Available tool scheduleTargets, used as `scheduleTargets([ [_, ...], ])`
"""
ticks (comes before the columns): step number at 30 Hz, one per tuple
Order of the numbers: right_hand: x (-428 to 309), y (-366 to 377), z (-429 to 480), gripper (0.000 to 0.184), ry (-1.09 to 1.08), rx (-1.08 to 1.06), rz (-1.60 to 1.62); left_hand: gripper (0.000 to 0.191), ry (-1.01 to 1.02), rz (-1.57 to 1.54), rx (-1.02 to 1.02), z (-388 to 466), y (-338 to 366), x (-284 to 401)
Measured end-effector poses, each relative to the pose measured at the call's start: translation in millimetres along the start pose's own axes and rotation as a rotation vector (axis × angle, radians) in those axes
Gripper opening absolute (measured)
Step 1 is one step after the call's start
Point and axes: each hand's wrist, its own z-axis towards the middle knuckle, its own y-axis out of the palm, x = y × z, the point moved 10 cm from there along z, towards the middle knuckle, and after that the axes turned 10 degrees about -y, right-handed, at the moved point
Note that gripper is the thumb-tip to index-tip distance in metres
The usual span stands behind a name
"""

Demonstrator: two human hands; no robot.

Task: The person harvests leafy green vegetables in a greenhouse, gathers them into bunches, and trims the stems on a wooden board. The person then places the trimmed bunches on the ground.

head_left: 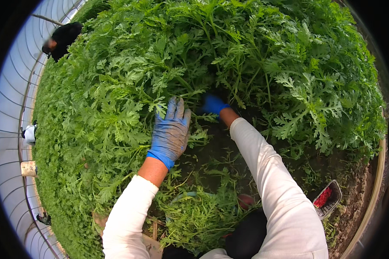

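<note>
My left hand (170,133), in a soiled blue glove, lies with its back up and fingers stretched against the leafy green plants (123,113). To its right, my right hand (213,105), also blue-gloved, reaches low among the stems; it is blurred, and its fingers and anything in them are hidden by shade and leaves. Dark soil (214,162) with scattered leaf scraps shows beneath my forearms. Nearer my body lies a heap of cut greens (197,220), with part of a pale curved rim showing at its upper edge.
At right, a clear plastic tray (334,197) holds red ties or bands (323,197). A pale hose or pipe (376,174) curves along the bed's edge. Cardboard (151,246) lies at lower left. A person in black (63,40) bends at upper left, near the greenhouse wall (11,97).
</note>
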Motion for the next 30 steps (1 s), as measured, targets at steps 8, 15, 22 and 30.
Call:
scheduleTargets([
  [8,20.6,16.2,16.6,0.029,-0.011,0.088,-0.099,0.05,0.189,-0.252,-0.172,-127.1,-18.0,86.7],
  [15,21.1,-2.6,-11.2,0.032,0.186,0.013,-0.069,0.047,0.024,-0.44,-0.257,-177.0,-11.3,78.2],
  [22,-4.8,-13.8,-88.0,0.044,0.074,0.113,0.157,0.048,-0.013,-0.586,-0.306,-173.3,4.9,87.5],
  [30,-41.1,5.6,-42.6,0.016,0.011,0.203,-0.299,0.048,-0.051,-0.721,-0.263,-153.6,2.9,96.7],
])
